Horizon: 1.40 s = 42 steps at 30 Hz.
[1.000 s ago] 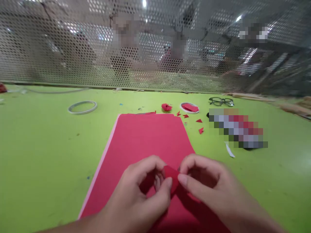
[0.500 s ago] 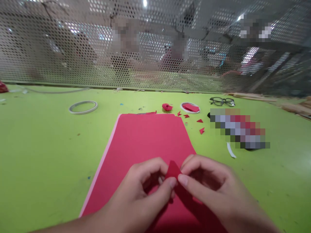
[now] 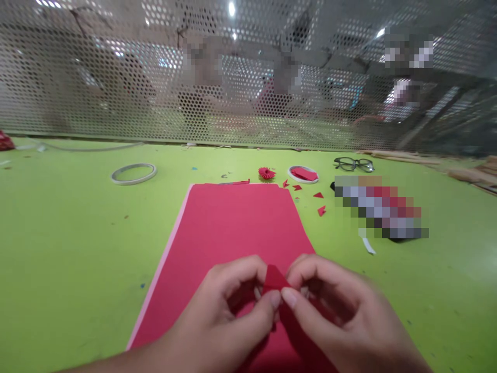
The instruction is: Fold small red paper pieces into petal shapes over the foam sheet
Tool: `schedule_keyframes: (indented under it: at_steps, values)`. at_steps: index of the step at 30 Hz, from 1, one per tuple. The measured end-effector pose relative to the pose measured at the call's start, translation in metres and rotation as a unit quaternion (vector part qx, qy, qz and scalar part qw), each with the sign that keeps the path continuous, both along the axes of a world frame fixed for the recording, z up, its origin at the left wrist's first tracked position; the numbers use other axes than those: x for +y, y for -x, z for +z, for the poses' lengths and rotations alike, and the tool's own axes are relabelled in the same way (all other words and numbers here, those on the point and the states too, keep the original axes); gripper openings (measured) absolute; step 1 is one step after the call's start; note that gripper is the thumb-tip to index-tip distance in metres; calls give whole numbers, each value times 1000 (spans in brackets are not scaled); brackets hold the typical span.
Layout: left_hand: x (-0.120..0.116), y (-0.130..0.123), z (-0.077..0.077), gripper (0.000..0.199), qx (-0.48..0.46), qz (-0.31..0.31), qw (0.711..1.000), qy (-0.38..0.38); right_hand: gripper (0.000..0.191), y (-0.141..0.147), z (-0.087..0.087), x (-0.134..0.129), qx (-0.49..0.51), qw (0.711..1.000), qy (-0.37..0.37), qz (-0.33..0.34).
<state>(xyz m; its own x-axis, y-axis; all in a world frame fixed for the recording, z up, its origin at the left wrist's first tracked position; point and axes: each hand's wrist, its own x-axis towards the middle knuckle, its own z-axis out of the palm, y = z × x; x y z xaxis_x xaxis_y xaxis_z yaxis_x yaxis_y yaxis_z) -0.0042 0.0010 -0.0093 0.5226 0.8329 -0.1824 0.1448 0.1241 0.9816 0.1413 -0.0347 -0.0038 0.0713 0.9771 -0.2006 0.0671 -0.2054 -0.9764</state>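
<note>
A smooth green tabletop (image 3: 77,248) carries flat, matte red paper sheets (image 3: 240,223); over them, the left hand (image 3: 229,305) and right hand (image 3: 345,300), thumbs almost meeting, pinch a small, angular folded red paper (image 3: 275,278) between narrowly set fingers (image 3: 248,267).
</note>
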Motion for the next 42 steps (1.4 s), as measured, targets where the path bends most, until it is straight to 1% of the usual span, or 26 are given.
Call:
schedule_keyframes:
  at_steps: [1,2,3,5,7,9,13,16,18,21,24,26,31,36,42]
  values:
    - [0,0,1,16,16,23,1000,-7,7,0,0,1,-1,1000,-6,7]
    - [0,0,2,17,18,10,1000,-18,9,-1,-1,1,-2,1000,-13,13]
    - [-1,0,2,17,26,27,999,-25,10,-1,-2,2,-7,1000,-20,20]
    - [-1,0,2,18,29,37,998,-30,12,-2,-3,4,-15,999,-24,35]
    - [-1,0,2,17,23,51,998,-27,15,-3,-3,5,1,999,-4,45]
    - [0,1,2,17,13,61,998,-20,19,-4,-2,6,38,997,30,53]
    - [3,1,2,14,-10,63,998,-9,27,-5,0,6,105,989,86,54]
    - [3,2,2,15,-21,63,998,-6,28,-5,0,7,122,985,107,56]
    - [1,2,1,16,-17,62,998,-5,26,-4,1,7,104,987,101,64]
    - [0,3,0,16,-4,55,998,-5,21,-6,4,8,63,993,71,74]
    - [0,3,0,17,6,50,999,-9,11,-9,6,10,33,996,47,69]
    - [1,2,1,18,10,46,999,-8,9,-11,7,11,26,997,41,60]
    - [2,-1,2,16,5,53,999,5,18,-11,3,10,10,998,45,35]
    - [1,-1,0,16,-13,25,999,41,21,-9,1,8,-5,999,22,26]
    - [1,6,-1,16,-26,-3,997,70,23,-9,2,6,-14,999,25,35]
